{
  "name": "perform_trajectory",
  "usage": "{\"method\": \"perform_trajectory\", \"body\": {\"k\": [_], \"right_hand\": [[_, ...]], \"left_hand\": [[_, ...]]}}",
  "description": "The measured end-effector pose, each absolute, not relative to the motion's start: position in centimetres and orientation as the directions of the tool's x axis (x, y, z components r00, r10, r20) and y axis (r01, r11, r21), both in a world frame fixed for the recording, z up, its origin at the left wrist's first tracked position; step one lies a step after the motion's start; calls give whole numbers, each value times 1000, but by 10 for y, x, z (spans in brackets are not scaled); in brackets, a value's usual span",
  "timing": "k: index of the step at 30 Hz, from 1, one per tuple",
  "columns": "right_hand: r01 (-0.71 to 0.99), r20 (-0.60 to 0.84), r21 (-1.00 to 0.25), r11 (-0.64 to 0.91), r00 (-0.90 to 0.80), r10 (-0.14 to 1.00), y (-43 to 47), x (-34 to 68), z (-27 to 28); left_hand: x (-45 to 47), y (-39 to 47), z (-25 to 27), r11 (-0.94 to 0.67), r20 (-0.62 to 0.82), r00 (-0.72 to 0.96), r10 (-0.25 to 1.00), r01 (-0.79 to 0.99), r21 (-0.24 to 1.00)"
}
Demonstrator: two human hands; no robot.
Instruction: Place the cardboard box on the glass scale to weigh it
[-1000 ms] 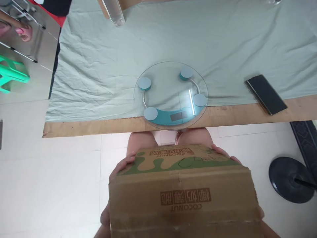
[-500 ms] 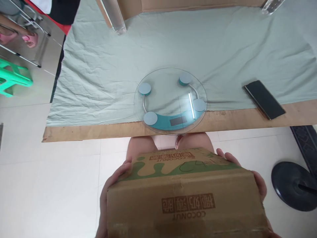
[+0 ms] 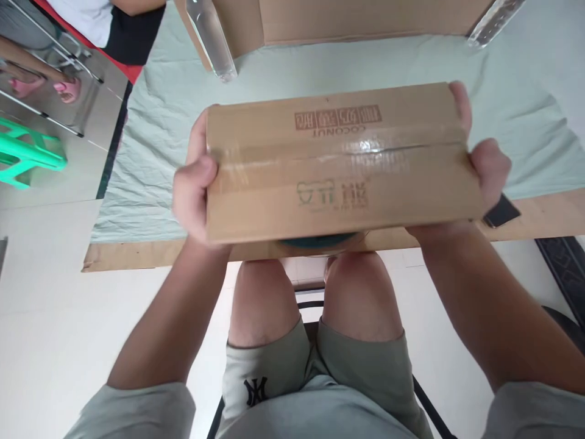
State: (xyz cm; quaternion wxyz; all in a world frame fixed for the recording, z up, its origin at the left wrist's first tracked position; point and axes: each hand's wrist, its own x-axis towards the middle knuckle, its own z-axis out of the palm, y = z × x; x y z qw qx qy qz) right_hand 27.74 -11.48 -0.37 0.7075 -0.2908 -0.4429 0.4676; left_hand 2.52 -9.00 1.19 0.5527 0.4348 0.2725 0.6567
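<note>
Between my two hands is a brown cardboard box [image 3: 338, 164], its long taped side facing up, with "COCONUT" print reading upside down. My left hand [image 3: 194, 183] grips the box's left end, thumb over the edge. At the right end my right hand [image 3: 489, 171] is closed on it, fingers partly behind the cardboard. The box is over the bathroom scale [image 3: 317, 241], and only a teal sliver of the scale shows below the box's near edge. Whether box and scale touch, I cannot tell.
A phone [image 3: 503, 212] lies at the table's right front edge, partly behind my right hand. At the back stand a large cardboard piece [image 3: 375, 21] and two clear bottle-like objects [image 3: 212, 42]. A green stool [image 3: 30, 152] and a seated person's legs are at left.
My hands have carried the box forward from above my lap to over the scale, which it now mostly hides. The view has shifted slightly.
</note>
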Motion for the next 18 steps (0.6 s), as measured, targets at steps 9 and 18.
{"method": "perform_trajectory", "body": {"k": [9,18], "right_hand": [[-500,175,-829,249,191,966,-73,286,-4],[-389,114,-901,194,220,969,-69,285,5]], "left_hand": [[0,-91,-18,-159,165,-22,986,-403,901],[3,-36,-11,-178,159,-85,984,-323,929]]}}
